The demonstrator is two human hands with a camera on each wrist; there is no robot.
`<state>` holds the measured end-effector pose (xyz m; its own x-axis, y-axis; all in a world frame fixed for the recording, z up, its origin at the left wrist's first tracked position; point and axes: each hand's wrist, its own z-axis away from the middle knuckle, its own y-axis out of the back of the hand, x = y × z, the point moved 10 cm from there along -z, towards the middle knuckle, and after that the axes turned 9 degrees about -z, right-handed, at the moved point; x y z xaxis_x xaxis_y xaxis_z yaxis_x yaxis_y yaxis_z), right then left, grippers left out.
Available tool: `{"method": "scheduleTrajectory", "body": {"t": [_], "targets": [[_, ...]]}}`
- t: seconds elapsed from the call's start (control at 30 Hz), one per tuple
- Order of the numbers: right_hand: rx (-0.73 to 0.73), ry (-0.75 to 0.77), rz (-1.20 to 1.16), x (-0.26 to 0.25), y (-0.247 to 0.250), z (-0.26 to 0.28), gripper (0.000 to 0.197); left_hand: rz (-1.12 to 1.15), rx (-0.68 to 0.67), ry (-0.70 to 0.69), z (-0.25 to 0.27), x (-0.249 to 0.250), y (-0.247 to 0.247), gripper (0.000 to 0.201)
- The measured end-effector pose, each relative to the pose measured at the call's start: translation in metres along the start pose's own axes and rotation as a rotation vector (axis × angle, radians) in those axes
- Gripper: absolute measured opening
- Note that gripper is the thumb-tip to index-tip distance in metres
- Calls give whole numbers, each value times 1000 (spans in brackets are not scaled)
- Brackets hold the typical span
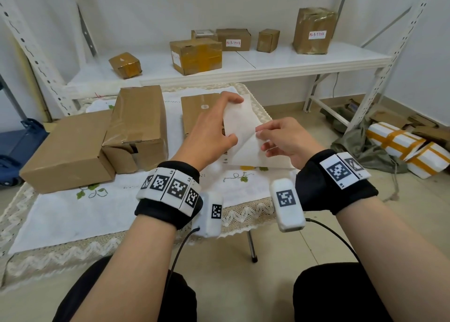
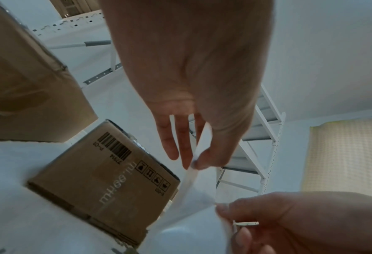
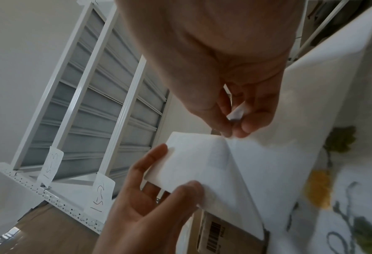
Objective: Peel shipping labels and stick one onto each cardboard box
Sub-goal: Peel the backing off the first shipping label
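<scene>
Peeling label mid-air – over table boxes
Left hand (image 1: 209, 127) grips white rectangular label sheet (image 1: 239, 127); right hand (image 1: 283, 139) pinches its lifted corner – risk: fast pull tears or curls the sticker.

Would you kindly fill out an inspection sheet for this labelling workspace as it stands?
Surface: low table under a white embroidered cloth.
Job's things: label sheet held above the table; three cardboard boxes on it.
Clutter: nothing seen on the table.
Grips: left hand holds the sheet; right hand pinches its peeled corner.
Cables: black leads from the wrist units.
Surroundings: white shelf with more boxes; wrapped parcels on the floor.
</scene>
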<state>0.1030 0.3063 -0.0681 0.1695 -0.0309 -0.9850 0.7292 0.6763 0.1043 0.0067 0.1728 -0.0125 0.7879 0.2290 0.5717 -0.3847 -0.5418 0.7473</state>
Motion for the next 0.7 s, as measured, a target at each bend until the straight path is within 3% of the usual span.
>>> {"method": "scheduleTrajectory", "body": {"t": [0.17, 0.6, 0.7], "targets": [[10, 5, -41, 1, 1, -1, 26, 80, 49, 21, -2, -3, 7, 67], [42, 22, -79, 3, 7, -7, 33, 245, 134, 103, -2, -12, 17, 67], [33, 34, -78, 3, 6, -7, 45, 263, 140, 113, -1, -12, 17, 68]]}}
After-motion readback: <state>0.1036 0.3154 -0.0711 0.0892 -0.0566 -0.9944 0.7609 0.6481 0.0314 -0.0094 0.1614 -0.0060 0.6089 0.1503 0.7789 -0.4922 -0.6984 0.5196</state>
